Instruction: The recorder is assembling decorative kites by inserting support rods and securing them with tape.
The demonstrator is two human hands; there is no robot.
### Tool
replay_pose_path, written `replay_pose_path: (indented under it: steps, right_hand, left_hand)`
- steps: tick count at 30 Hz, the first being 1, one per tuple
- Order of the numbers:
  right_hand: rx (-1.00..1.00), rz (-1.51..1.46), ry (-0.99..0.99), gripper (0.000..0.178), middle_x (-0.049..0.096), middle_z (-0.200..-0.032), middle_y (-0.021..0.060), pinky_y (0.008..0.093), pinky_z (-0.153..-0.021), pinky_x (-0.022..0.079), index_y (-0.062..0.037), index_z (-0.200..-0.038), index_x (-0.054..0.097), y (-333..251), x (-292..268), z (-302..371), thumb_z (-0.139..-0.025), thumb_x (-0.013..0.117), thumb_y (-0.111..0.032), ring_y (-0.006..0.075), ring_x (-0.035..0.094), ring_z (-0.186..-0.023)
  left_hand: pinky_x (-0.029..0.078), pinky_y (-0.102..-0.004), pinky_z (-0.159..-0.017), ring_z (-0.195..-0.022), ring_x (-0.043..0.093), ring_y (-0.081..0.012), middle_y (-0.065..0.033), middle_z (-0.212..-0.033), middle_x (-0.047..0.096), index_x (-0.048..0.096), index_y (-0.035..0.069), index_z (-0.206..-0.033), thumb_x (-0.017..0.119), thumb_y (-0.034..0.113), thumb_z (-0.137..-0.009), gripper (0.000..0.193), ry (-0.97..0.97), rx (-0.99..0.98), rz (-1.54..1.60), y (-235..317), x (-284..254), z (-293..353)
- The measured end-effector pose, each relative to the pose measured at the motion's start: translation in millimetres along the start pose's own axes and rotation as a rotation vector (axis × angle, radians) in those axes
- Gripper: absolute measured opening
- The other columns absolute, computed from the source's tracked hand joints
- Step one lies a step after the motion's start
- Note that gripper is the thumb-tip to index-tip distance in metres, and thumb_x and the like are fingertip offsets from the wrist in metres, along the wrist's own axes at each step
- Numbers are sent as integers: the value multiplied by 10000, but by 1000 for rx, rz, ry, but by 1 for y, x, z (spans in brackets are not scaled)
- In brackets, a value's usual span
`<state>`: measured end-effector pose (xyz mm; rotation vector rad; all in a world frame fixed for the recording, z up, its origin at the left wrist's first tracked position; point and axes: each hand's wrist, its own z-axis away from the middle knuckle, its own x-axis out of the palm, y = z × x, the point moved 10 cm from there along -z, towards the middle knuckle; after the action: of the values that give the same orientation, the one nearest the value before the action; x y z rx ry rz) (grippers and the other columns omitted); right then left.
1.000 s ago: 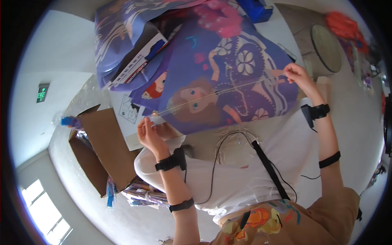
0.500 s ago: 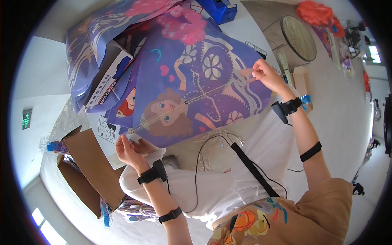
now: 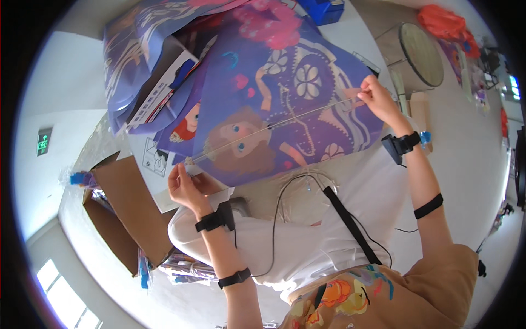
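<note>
A thin pale string [image 3: 318,112] runs taut and slantwise between my two hands. One end is pinched in the fingers of my left hand [image 3: 187,191], low beside the table's near left corner. My right hand [image 3: 379,101] pinches the other end, higher up at the right edge of a purple sheet [image 3: 224,82]. The string passes just over this sheet, which carries a cartoon princess in a purple dress and pink shapes. Which of the two the string touches along its length, sheet or air, I cannot tell.
More purple printed sheets [image 3: 123,71] are heaped at the far left, around a white box [image 3: 164,90]. A blue tape dispenser [image 3: 323,11] stands at the back. Below the white table [image 3: 156,189] is an open cardboard box [image 3: 129,203]. A round stool [image 3: 421,54] is at the right.
The whole view has shifted, so the table and hands appear farther right. Both hands still stretch the string across the sheet, in much the same pose.
</note>
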<state>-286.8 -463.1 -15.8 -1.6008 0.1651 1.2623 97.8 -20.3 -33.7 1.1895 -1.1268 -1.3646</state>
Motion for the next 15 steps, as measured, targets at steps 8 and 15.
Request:
replay_pose_path:
  steps: [8, 15]
  right_hand:
    - [-31, -12, 18, 241, 568, -832, 104, 340, -685, 500, -62, -998, 409, -9, 1, 1, -899, 627, -32, 234, 607, -738]
    - [-24, 14, 8, 227, 527, -789, 69, 300, -659, 481, -73, -983, 409, -8, 3, -2, -911, 615, -10, 175, 562, -711]
  left_hand:
    - [375, -175, -453, -599, 541, -50, -17, -769, 651, 677, 7, -924, 737, 84, -850, 123, 55, 4, -32, -3, -3, -3]
    - [396, -178, -507, -634, 550, -51, -10, -792, 665, 694, 8, -890, 745, 67, -835, 95, 88, 19, -121, -1, -6, -4]
